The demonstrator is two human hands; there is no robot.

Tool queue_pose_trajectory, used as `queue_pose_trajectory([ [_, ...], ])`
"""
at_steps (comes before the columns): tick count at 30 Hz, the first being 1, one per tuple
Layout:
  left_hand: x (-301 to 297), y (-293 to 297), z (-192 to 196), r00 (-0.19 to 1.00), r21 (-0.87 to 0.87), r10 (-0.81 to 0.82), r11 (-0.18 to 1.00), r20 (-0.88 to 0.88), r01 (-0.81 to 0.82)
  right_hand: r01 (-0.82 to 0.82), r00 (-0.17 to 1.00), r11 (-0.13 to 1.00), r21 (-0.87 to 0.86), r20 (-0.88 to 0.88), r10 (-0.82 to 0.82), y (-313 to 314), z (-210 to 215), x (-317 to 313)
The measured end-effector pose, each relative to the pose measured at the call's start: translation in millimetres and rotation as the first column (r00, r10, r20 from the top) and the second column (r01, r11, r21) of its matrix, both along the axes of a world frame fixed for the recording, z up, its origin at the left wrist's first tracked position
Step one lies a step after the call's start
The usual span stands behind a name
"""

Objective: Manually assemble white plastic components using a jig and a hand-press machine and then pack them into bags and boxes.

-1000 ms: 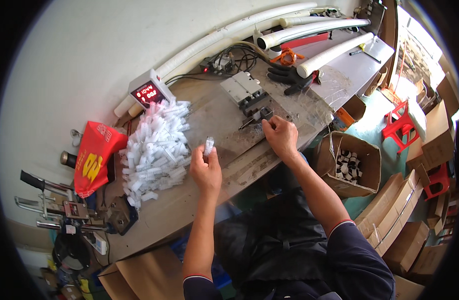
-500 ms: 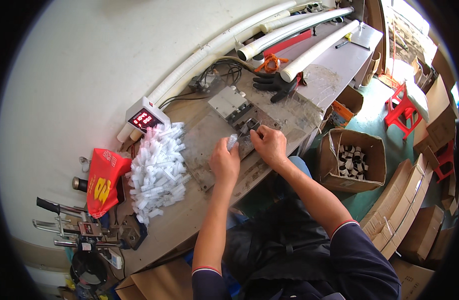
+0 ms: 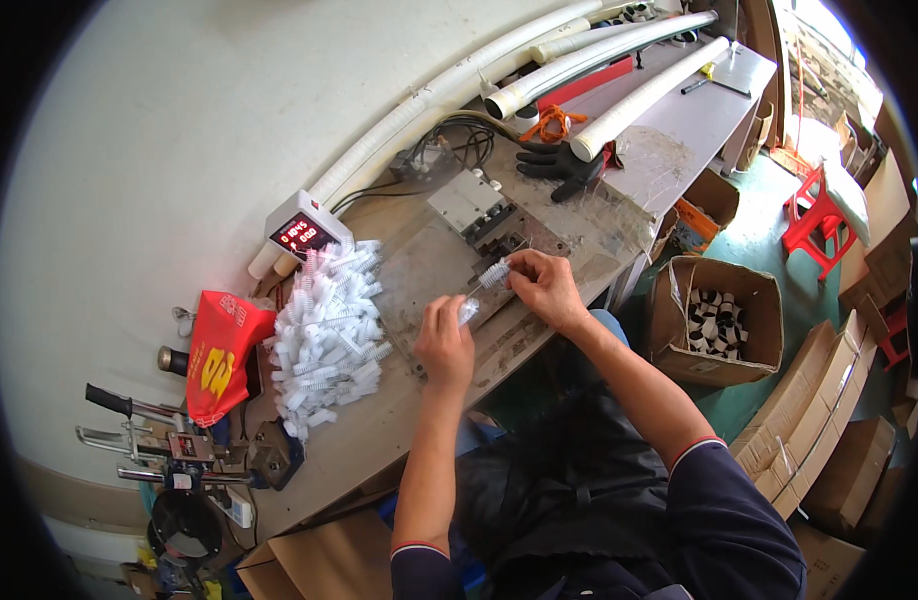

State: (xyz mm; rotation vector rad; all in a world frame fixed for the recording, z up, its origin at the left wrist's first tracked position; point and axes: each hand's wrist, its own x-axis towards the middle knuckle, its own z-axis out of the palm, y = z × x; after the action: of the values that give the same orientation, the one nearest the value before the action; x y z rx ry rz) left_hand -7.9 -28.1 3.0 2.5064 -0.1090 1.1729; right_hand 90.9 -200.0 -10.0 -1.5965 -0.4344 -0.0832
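Observation:
My left hand [image 3: 446, 342] is closed around a small white piece [image 3: 468, 311] whose end sticks out past the fingertips. Just to its right, my right hand [image 3: 547, 290] pinches one end of a small white bristle brush [image 3: 494, 274]. A thin wire seems to run between the two pieces. Both hands are above the near edge of a metal plate [image 3: 404, 262] on the bench. Beyond them stands a small metal fixture [image 3: 469, 206] with a grey block and a dark clamp part. Left of my left hand lies a heap of similar white bristle pieces [image 3: 329, 335].
A counter with a red display [image 3: 304, 235] stands behind the heap, near a red bag [image 3: 222, 355] and a lever press [image 3: 179, 455]. A black glove [image 3: 561, 170] and long white tubes [image 3: 649, 98] lie farther back. Right of the bench sits a carton [image 3: 669, 340] of short white rings.
My right hand has drawn back from the fixture's clamp part, and the bristle brush now shows in its fingers. My left hand has moved slightly nearer. The whole view has shifted a little.

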Motion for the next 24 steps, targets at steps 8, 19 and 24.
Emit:
queue_pose_trajectory([
  [8,-3,-3,-1,0.996,0.132,-0.032,0.991,0.079,0.021,-0.195,0.909,0.946,0.257,-0.314,0.273,-17,15,-2],
  [19,-6,-4,-1,0.993,0.181,-0.087,0.981,0.084,0.071,-0.235,0.896,0.916,0.324,-0.292,0.334,-17,9,-1],
  [24,-6,-4,0,0.994,0.177,-0.089,0.981,0.057,0.077,-0.234,0.914,0.942,0.243,-0.276,0.298,-15,9,0],
])
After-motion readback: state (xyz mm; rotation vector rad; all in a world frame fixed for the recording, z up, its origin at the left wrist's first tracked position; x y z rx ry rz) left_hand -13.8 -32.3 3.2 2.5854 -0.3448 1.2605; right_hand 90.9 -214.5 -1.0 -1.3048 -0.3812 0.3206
